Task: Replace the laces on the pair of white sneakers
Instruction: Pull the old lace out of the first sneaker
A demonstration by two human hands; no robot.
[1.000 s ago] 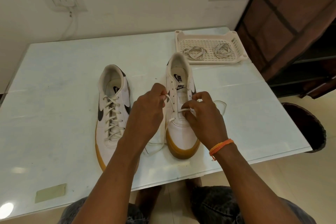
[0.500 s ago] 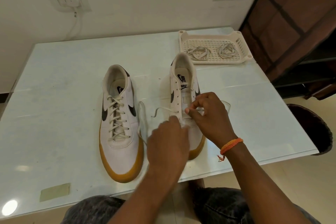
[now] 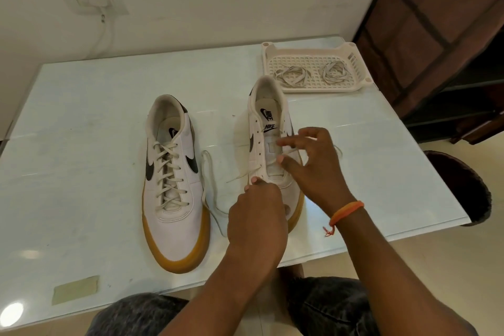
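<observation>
The right sneaker (image 3: 272,144) sits on the bench (image 3: 81,131), partly unlaced. The left hand (image 3: 256,215) pinches its lace (image 3: 240,176) at the eyelet row; the right hand (image 3: 313,163) pinches a lace loop. A hard tug could snag it or drag the shoe.

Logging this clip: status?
Left hand steadies right sneaker; right hand pinches its lace. Left sneaker laced. Nothing obstructing.

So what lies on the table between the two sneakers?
In the head view, a loose lace end trails on the table between the laced sneaker and the other sneaker.
</observation>
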